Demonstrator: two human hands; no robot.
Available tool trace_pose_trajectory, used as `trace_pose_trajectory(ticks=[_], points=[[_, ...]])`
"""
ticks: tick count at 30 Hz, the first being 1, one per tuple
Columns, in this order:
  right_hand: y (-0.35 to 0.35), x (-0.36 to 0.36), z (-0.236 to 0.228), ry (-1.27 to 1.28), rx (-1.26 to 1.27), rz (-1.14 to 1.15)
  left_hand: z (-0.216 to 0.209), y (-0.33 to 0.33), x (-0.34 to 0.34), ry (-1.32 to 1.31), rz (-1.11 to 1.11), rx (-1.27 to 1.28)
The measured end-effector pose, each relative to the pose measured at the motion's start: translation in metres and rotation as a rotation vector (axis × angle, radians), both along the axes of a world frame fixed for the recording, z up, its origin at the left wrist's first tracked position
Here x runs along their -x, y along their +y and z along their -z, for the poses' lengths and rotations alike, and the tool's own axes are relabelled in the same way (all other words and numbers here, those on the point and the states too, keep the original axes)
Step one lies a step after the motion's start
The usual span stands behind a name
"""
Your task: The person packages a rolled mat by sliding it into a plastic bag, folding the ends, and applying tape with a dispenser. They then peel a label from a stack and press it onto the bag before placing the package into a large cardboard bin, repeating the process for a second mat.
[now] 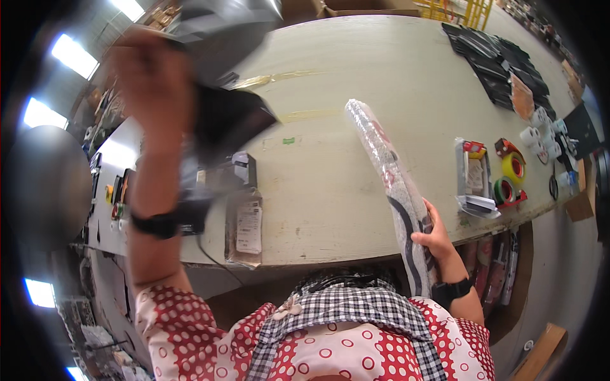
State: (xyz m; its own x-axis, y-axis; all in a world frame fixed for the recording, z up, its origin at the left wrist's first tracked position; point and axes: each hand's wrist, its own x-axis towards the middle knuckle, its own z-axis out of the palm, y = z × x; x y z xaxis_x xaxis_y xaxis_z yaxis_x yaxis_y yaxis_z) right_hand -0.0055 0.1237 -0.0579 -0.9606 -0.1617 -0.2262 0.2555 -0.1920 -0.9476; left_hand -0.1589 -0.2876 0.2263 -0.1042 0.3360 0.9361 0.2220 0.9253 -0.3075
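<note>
My right hand point(437, 236) is closed around a rolled mat point(401, 190) wrapped in clear plastic. This roll is grey with dark curved stripes and some red patches. Its lower end lies against my front, and its far end slants up over the table. Raised at the upper left, my left hand point(155, 79) is smeared by motion. A black and silver-grey plastic bag point(232, 120) hangs from it, blurred too. The hand looks closed on the bag, though the single fingers do not show clearly.
On the white table point(318, 209), a box of labels point(244, 228) sits near the front left edge. An open box point(475, 174), tape rolls point(513, 167) and scissors point(553, 182) lie at the right. Black bags point(495, 66) are stacked at the far right. Wrapped rolls point(499, 267) stand underneath.
</note>
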Motion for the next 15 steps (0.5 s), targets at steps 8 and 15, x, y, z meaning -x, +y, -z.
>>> trace_pose_trajectory(ticks=[8,15], points=[[0.063,-0.113,0.003,-0.516,0.22,-0.142,0.319,0.106,-0.004,-1.165,0.33,-0.511],[0.045,-0.13,-0.018,-0.333,0.147,0.074,0.333,0.107,-0.015,-1.175,0.37,-0.416]])
